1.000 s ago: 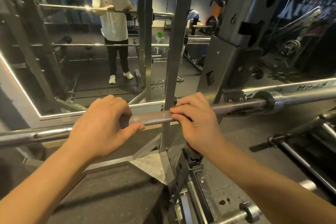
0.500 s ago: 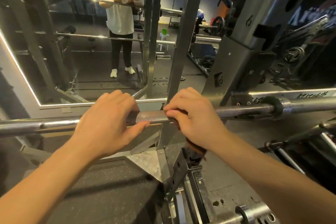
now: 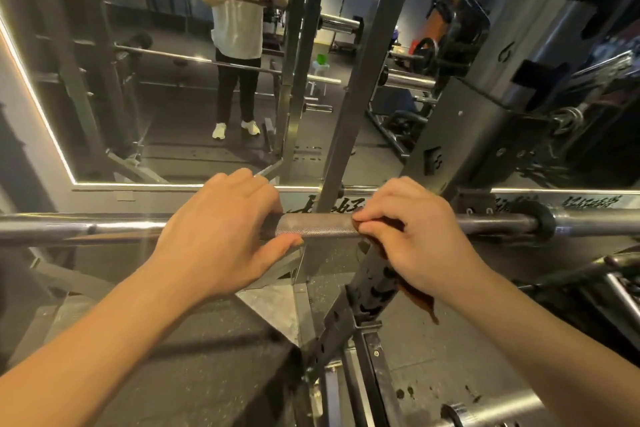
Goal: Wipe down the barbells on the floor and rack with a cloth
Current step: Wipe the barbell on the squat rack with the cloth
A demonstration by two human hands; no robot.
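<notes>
Stood in a gym, facing a wall mirror (image 3: 173, 97) behind a steel rack (image 3: 356, 97). Gripped the bar (image 3: 318, 225), level across the rack, with the left hand (image 3: 221, 236): fingers curled over the top, thumb stretched underneath. Wrapped the right hand (image 3: 415, 236) round the bar beside its knurled stretch, fingers closed on a brown cloth (image 3: 420, 302) pressed to the steel, tail hanging below the wrist.

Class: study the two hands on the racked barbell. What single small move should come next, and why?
Probably slide the right hand and its brown cloth leftward along the barbell toward the left hand. The cloth is pinched round the bar beside a bare knurled stretch, and the left hand grips the bar at the far end, steadying it.
</notes>
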